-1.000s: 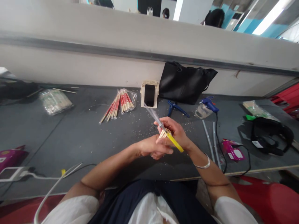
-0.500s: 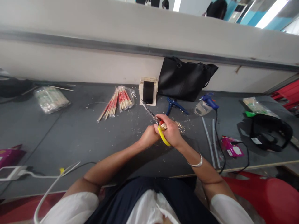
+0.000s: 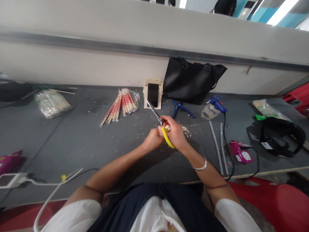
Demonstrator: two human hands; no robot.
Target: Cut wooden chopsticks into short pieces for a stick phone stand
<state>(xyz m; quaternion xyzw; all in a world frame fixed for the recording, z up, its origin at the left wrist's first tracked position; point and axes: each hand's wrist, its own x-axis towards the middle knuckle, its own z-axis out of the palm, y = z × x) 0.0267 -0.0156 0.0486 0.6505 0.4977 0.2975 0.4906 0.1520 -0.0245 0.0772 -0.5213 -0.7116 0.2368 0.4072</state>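
A pair of scissors (image 3: 169,138) with a yellow handle is in my right hand (image 3: 177,133), which is closed around it. Its dark metal blades slant up and to the left. Short pale stick ends and a bit of red show beside the handle, partly covered by the fingers of that hand. My left hand (image 3: 154,140) is closed and presses close against the scissors and the right fingers; what it grips is hidden. Pale chips (image 3: 185,130) lie scattered on the table just right of my hands.
Red-wrapped chopsticks (image 3: 127,102) lie at centre left, near a phone (image 3: 153,94). Behind stands a black bag (image 3: 190,82). To the right are blue pliers (image 3: 181,108), a blue glue gun (image 3: 217,104), clear glue sticks (image 3: 216,146) and a black headset (image 3: 281,137). A stick bundle (image 3: 51,102) lies left.
Both hands and the scissors have shifted very slightly up and left in the view. The hold looks the same. The head view has tilted a little.
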